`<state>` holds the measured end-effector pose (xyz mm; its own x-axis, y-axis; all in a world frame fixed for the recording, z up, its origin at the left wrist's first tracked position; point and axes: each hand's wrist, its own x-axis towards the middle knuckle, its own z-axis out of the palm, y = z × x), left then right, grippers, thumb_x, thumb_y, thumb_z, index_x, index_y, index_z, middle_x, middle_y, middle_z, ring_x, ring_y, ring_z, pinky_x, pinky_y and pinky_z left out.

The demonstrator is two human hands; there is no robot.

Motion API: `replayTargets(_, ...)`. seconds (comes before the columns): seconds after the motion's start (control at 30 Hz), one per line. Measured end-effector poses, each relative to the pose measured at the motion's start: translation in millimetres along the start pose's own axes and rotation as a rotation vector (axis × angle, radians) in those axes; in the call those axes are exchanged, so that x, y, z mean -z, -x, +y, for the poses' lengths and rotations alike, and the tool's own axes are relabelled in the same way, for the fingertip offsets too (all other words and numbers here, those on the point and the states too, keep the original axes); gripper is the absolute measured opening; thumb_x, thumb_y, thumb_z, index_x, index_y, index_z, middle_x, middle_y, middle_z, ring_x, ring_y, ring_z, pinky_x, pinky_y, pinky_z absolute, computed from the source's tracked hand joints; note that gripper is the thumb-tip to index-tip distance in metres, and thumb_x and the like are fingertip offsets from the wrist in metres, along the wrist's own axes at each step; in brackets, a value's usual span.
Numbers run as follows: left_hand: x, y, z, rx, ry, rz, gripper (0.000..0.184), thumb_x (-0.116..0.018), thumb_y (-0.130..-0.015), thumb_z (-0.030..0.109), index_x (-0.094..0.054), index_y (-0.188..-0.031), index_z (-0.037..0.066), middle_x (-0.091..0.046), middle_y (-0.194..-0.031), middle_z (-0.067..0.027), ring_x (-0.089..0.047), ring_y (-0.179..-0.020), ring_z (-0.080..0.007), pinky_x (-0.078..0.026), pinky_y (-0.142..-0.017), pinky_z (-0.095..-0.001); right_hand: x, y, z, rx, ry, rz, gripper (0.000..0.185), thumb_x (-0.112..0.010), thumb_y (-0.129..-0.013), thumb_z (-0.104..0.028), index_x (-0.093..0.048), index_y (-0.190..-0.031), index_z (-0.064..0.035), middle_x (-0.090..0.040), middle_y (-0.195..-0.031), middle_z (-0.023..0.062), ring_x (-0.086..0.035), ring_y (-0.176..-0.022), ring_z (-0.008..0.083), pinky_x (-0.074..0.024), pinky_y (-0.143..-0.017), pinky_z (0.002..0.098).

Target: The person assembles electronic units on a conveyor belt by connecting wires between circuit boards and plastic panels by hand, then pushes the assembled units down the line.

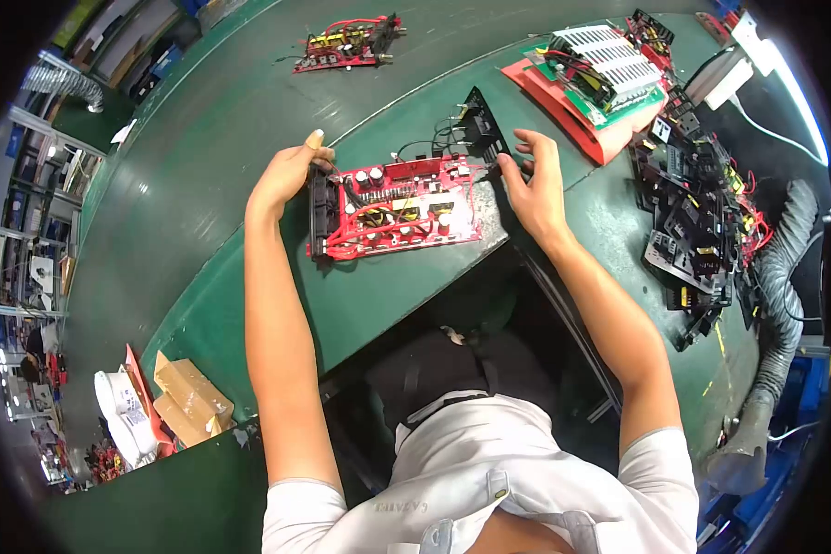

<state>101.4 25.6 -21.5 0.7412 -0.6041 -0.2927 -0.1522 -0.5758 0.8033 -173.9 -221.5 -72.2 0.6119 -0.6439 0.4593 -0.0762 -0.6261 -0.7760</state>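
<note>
A red circuit board assembly (406,210) with capacitors, coils and red wires lies on the green bench top. A black end panel (323,214) stands along its left side, and my left hand (291,174) grips the upper end of that panel between thumb and fingers. At the assembly's upper right, a second black panel (482,127) stands tilted, joined to it by dark wires. My right hand (535,185) is beside this panel's lower right edge, fingers curved and apart, with nothing visible in it.
Another red board (346,46) lies at the back. Right of it, a white slotted unit (605,60) rests on red sheets (563,120). Black panels (692,222) are piled at the right, by a grey hose (785,277). A cardboard box (189,402) sits lower left.
</note>
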Motion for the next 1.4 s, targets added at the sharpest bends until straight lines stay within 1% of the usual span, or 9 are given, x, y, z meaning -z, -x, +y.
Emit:
replayTargets(0.23, -24, 16, 8, -0.346, 0.277, 0.233, 0.023, -0.077, -0.088, 0.011, -0.072, -0.108, 0.001, -0.069, -0.095, -0.0008, -0.062, -0.089, -0.0104, -0.049, -0.084, -0.0272, 1, -1, 0, 0.000, -0.023, -0.005, 0.042, -0.071, -0.092, -0.011, -0.055, -0.129, -0.0029, -0.055, -0.125, 0.0141, -0.060, -0.111, 0.0247, -0.0503, -0.092, 0.0366)
replayTargets(0.37, -37, 15, -1, -0.446, 0.424, 0.312, 0.031, -0.075, -0.089, 0.005, -0.065, -0.118, 0.002, -0.068, -0.098, -0.0018, -0.062, -0.090, -0.0102, -0.049, -0.084, -0.0258, 1, -1, -1, -0.050, -0.034, -0.022, 0.043, -0.071, -0.092, -0.013, -0.055, -0.131, -0.0031, -0.056, -0.124, 0.0148, -0.061, -0.112, 0.0256, -0.0503, -0.093, 0.0378)
replayTargets(0.47, -47, 24, 5, -0.445, 0.477, 0.358, 0.048, -0.077, -0.089, 0.006, -0.057, -0.132, 0.001, -0.069, -0.099, -0.0024, -0.062, -0.090, -0.0098, -0.049, -0.083, -0.0246, -2, 0, 4, -0.026, 0.010, -0.057, 0.044, -0.071, -0.093, -0.013, -0.054, -0.132, -0.0028, -0.058, -0.122, 0.0150, -0.061, -0.112, 0.0264, -0.0506, -0.093, 0.0377)
replayTargets(0.67, -45, 34, 2, -0.388, 0.223, 0.393, 0.035, -0.074, -0.092, 0.009, -0.066, -0.124, -0.002, -0.071, -0.117, -0.0078, -0.064, -0.109, -0.0156, -0.050, -0.096, -0.0303, -3, 3, -7, -0.130, -0.134, -0.093, 0.041, -0.069, -0.094, -0.011, -0.057, -0.131, 0.0004, -0.068, -0.115, 0.0176, -0.067, -0.103, 0.0260, -0.0531, -0.090, 0.0369)
replayTargets(1.13, -47, 30, 16, -0.462, 0.424, 0.375, 0.030, -0.072, -0.094, 0.018, -0.070, -0.120, 0.002, -0.073, -0.105, -0.0059, -0.066, -0.097, -0.0112, -0.053, -0.088, -0.0285, 5, 3, 16, -0.128, -0.159, -0.143, 0.039, -0.060, -0.102, -0.009, -0.053, -0.138, 0.0031, -0.064, -0.121, 0.0091, -0.060, -0.110, 0.0154, -0.0461, -0.099, 0.0297)
replayTargets(1.23, -7, -16, 15, -0.229, 0.314, 0.440, 0.058, -0.079, -0.087, 0.035, -0.061, -0.130, 0.001, -0.069, -0.122, -0.0167, -0.068, -0.104, -0.0221, -0.053, -0.092, -0.0355, 3, -1, 18, -0.112, -0.092, -0.176, 0.037, -0.058, -0.104, -0.012, -0.054, -0.137, 0.0040, -0.063, -0.122, 0.0097, -0.061, -0.106, 0.0150, -0.0474, -0.097, 0.0283)
replayTargets(1.3, 11, -61, 10, -0.512, -0.140, 0.676, 0.058, -0.083, -0.078, 0.036, -0.066, -0.120, 0.000, -0.066, -0.120, -0.0271, -0.063, -0.116, -0.0405, -0.052, -0.096, -0.0478, 7, -3, 42, -0.158, -0.108, -0.222, 0.038, -0.057, -0.105, -0.015, -0.054, -0.137, 0.0045, -0.065, -0.119, 0.0102, -0.063, -0.104, 0.0162, -0.0483, -0.096, 0.0285)
replayTargets(1.33, 13, -68, 25, -0.394, -0.333, 0.688, 0.053, -0.084, -0.073, 0.036, -0.069, -0.111, 0.001, -0.063, -0.117, -0.0285, -0.058, -0.117, -0.0445, -0.051, -0.097, -0.0507, 4, -3, 37, -0.158, -0.116, -0.201, 0.039, -0.057, -0.105, -0.016, -0.053, -0.137, 0.0047, -0.066, -0.120, 0.0110, -0.064, -0.103, 0.0162, -0.0485, -0.096, 0.0283)
replayTargets(1.4, 6, -108, 35, -0.292, -0.434, 0.577, 0.070, -0.085, -0.071, 0.044, -0.065, -0.124, 0.003, -0.048, -0.140, -0.0246, -0.050, -0.124, -0.0422, -0.044, -0.102, -0.0561, 8, -2, 47, -0.225, -0.188, -0.202, 0.040, -0.057, -0.106, -0.018, -0.053, -0.138, 0.0047, -0.066, -0.121, 0.0124, -0.064, -0.104, 0.0165, -0.0489, -0.096, 0.0296)
